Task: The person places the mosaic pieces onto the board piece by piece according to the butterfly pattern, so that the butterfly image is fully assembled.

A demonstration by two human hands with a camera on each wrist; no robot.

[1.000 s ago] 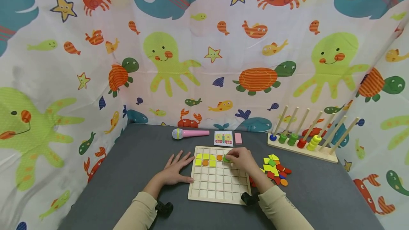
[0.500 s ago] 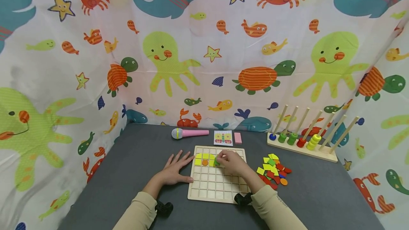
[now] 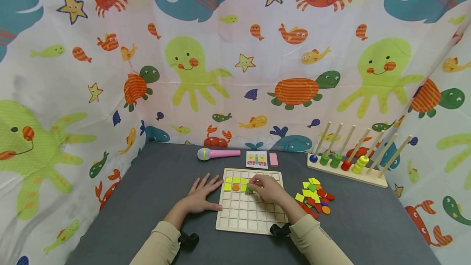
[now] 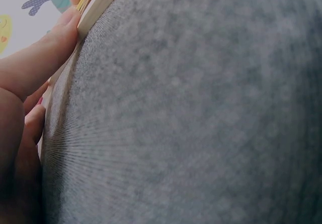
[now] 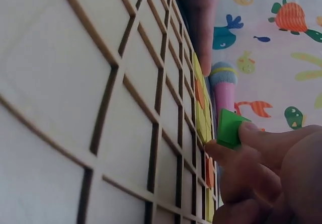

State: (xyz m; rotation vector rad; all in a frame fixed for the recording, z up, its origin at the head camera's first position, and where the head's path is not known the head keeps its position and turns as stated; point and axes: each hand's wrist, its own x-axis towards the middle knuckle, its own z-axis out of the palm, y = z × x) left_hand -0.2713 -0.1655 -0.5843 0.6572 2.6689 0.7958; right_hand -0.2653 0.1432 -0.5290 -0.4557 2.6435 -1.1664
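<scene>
A wooden grid board (image 3: 243, 216) lies flat on the table. Its upper left cells hold several yellow tiles (image 3: 228, 180) and an orange round tile (image 3: 236, 188). My right hand (image 3: 270, 190) pinches a green square tile (image 5: 230, 127) between thumb and fingers. This tile is just over the second row, right of the yellow ones; in the right wrist view it is tilted and stands apart from the board. Beyond it shows another orange round tile (image 5: 210, 172). With fingers spread, my left hand (image 3: 200, 197) rests by the board's left edge, its thumb and fingertips touching it.
Right of the board lies a pile of loose coloured tiles (image 3: 312, 195). Behind the board are a pink toy microphone (image 3: 218, 153), a pattern card (image 3: 256, 160) and a pink block (image 3: 273, 159). A wooden peg rack (image 3: 346, 171) with coloured rings stands at the back right.
My right hand has moved left and slightly nearer over the board with the green tile, most of it in the first half second. My left hand stays in place.
</scene>
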